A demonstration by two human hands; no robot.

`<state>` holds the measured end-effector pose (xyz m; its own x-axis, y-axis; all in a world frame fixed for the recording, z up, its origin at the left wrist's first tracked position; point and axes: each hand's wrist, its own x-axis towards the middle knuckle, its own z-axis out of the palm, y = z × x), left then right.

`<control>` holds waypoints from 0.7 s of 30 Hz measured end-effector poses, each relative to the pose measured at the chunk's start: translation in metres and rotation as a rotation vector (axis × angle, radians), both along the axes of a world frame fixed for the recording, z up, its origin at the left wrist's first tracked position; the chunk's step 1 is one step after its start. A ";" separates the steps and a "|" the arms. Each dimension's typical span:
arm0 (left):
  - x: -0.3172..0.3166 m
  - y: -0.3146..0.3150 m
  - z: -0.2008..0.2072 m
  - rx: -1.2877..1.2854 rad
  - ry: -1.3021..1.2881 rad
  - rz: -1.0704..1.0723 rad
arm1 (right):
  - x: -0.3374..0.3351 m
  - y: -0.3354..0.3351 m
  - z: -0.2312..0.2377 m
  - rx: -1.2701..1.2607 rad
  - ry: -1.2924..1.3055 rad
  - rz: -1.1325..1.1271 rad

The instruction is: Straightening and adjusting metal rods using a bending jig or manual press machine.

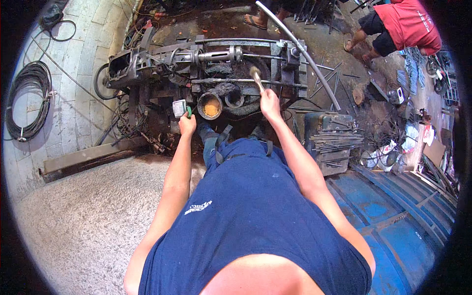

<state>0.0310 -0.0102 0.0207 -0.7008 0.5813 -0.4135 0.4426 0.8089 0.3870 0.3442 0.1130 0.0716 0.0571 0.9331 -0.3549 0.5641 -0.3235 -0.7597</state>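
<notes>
My right hand [270, 104] is closed around the handle of a brush [257, 80]. Its pale bristles are raised over the right part of a dark metal machine [199, 81], near a long guide rod [236, 81]. At the machine's front left, my left hand [187, 124] grips a small green-and-white boxy thing [180, 108]; its exact kind is unclear. Just right of that hand stands a round metal can [201, 112] with orange-yellow stuff [212, 107] inside. A dark round opening [233, 99] sits beside the can. Along the machine's top runs a thick metal shaft [214, 56].
A long pale tube [314, 66] slants past the machine's right end. Metal rods [334, 141] lie on a box to my right, before blue metal panels [378, 211]. A coiled cable [29, 101] lies far left. A person in red [408, 27] bends at the upper right.
</notes>
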 end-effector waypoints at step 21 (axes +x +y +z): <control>-0.007 -0.001 -0.002 0.056 -0.040 -0.058 | 0.012 -0.033 -0.018 -0.066 -0.051 -0.028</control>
<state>0.0238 -0.0114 0.0188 -0.6486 0.6436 -0.4064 0.4713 0.7588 0.4495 0.3559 0.0795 0.0536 0.1022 0.9055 -0.4118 0.5912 -0.3882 -0.7070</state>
